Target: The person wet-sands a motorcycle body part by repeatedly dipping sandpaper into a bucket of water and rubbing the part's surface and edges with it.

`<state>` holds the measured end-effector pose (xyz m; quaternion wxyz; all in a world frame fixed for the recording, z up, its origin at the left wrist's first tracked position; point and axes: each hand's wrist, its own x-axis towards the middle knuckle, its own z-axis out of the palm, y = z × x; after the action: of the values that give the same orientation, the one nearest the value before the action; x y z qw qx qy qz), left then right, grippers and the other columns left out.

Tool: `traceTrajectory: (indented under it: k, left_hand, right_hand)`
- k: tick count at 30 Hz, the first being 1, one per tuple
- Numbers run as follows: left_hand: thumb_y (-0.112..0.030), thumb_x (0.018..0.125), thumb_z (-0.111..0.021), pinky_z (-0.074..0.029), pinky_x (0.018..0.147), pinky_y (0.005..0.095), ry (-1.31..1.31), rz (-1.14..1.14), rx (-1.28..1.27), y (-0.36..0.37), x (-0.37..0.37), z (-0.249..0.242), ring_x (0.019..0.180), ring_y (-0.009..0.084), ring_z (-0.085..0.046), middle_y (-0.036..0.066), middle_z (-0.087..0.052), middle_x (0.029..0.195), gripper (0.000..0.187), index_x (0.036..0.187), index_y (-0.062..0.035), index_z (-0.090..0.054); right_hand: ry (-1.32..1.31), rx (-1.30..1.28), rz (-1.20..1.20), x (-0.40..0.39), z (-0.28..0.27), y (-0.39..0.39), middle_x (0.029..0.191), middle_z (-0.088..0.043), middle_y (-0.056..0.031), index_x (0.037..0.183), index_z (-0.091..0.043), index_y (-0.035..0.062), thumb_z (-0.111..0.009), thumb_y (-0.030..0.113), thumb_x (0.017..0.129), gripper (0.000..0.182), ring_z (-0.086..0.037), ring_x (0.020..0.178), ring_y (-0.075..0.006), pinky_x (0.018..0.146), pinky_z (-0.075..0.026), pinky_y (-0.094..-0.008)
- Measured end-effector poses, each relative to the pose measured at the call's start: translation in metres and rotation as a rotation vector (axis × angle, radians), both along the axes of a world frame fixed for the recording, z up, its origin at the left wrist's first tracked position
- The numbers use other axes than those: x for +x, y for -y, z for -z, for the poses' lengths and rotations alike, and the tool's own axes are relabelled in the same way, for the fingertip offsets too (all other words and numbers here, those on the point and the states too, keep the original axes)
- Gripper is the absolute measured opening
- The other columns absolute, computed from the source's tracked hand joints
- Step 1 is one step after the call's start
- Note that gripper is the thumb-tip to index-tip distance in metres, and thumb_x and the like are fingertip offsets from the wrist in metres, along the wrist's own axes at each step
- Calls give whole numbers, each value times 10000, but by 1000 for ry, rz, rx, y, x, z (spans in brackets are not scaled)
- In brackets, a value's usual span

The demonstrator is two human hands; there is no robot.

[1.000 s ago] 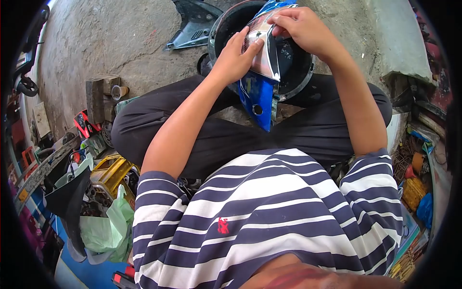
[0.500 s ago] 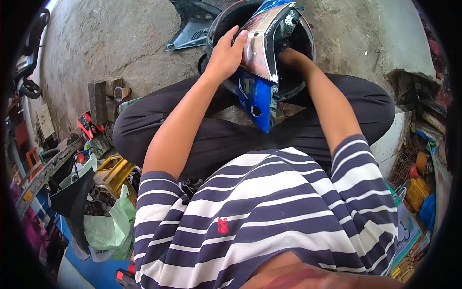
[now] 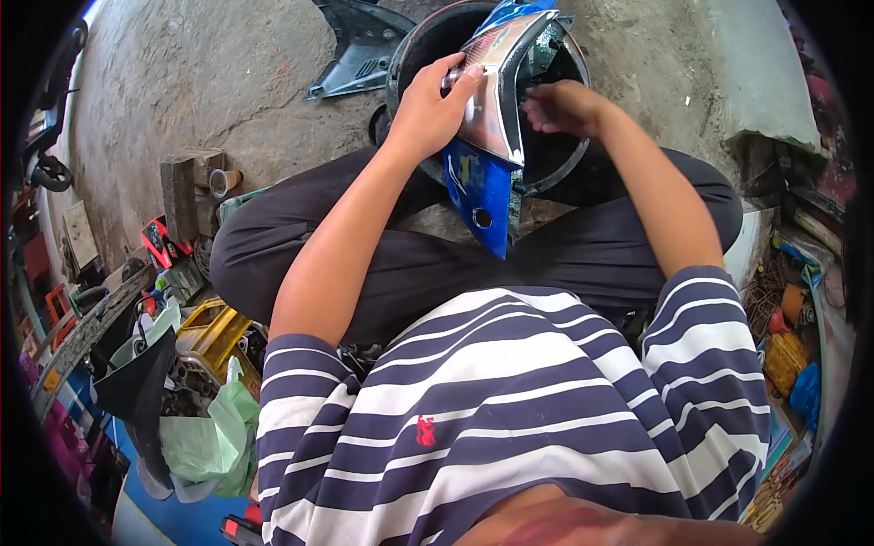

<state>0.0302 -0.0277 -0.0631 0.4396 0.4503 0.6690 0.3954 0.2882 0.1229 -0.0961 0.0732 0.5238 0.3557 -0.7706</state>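
Observation:
A motorcycle tail light assembly (image 3: 492,96) with a pale reddish lens and blue side panels (image 3: 482,196) lies tilted across a black bucket (image 3: 583,68). My left hand (image 3: 437,105) grips its left side, thumb over the lens and fingers partly hidden behind the edge. My right hand (image 3: 564,107) hovers over the bucket's opening, just right of the assembly's dark inner side. Its fingers are loosely bent and a little apart, and no object shows in them. The bucket stands between my crossed legs.
A dark plastic fairing panel (image 3: 360,50) lies on the concrete floor beyond the bucket. To the left are a wooden block (image 3: 180,193), a small cup (image 3: 224,182), a yellow plastic part (image 3: 211,332) and a green bag (image 3: 214,428). Assorted parts crowd the right edge, including a blue bag (image 3: 807,396).
My right hand has drawn back from behind the assembly, so its fingers now show, and my right elbow has shifted outward. My left hand keeps its hold; the assembly has barely moved.

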Motion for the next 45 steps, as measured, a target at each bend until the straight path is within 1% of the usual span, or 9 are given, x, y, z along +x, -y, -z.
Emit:
traceTrajectory:
  k: [8,21,27,29,34,36,38,41,45]
  left_hand:
    - [-560,1068,-665,-392,1279,472,-81,18,23,7,4,-12,1567,427,-476,321,-493,1660,794,1603,15,-549]
    - [-585,1115,-571,-258,1355,475,109,-53,-29,20,25,3,1676,460,-286,389,-333,1741,897,1687,78,-375]
    - [-607,1121,-555,-229,1365,465,105,-75,-11,21,27,13,1684,451,-267,373,-311,1759,924,1708,73,-337]
    - [-612,1119,-557,-227,1366,463,104,-66,-9,19,27,13,1684,447,-270,369,-315,1760,930,1709,72,-336]
    - [-612,1112,-565,-236,1363,461,110,-62,-37,18,22,13,1677,439,-293,359,-333,1757,923,1705,64,-356]
    - [-610,1110,-571,-241,1361,459,122,-66,-55,15,20,12,1674,435,-303,357,-338,1755,912,1699,59,-377]
    - [-600,1107,-585,-252,1357,456,128,-83,-70,14,18,12,1671,433,-312,353,-351,1751,894,1687,56,-405]
    - [-579,1102,-606,-269,1351,453,123,-75,-33,8,18,8,1662,432,-331,349,-384,1735,863,1665,55,-446]
    - [-547,1097,-627,-297,1339,455,125,-58,-11,7,18,6,1637,435,-379,346,-439,1704,825,1642,56,-485]
  right_hand:
    - [-155,271,-169,-40,-169,21,946,-805,-140,1108,-772,-52,-663,295,1119,365,-800,835,-207,794,-675,-332]
    - [-35,569,-286,-53,-158,38,947,-783,-83,1096,-795,-14,-654,319,1118,363,-769,897,-153,828,-658,-323]
    - [183,462,-120,-17,-43,14,928,-773,-74,1052,-796,23,-624,190,1062,240,-756,889,-194,823,-635,-360]
    - [307,366,-226,-6,35,2,1031,-813,-152,1113,-835,-13,-640,181,1009,294,-807,930,-312,872,-632,-433]
    - [491,644,-655,-4,182,8,1180,-823,-182,1273,-816,6,-601,292,1040,427,-773,1138,-399,985,-591,-516]
    - [389,354,-209,2,261,9,1184,-819,-178,1338,-781,9,-586,296,1056,447,-776,1115,-397,972,-596,-518]
    - [286,62,55,-15,166,24,1119,-802,-143,1295,-760,32,-562,299,1084,394,-776,995,-341,911,-619,-464]
    - [-137,-225,118,20,142,5,1032,-766,-95,1092,-750,75,-564,284,1103,281,-744,888,-237,821,-619,-371]
    - [88,-71,135,-3,-30,12,948,-749,-84,1027,-713,46,-597,230,1105,231,-739,825,-205,747,-641,-331]
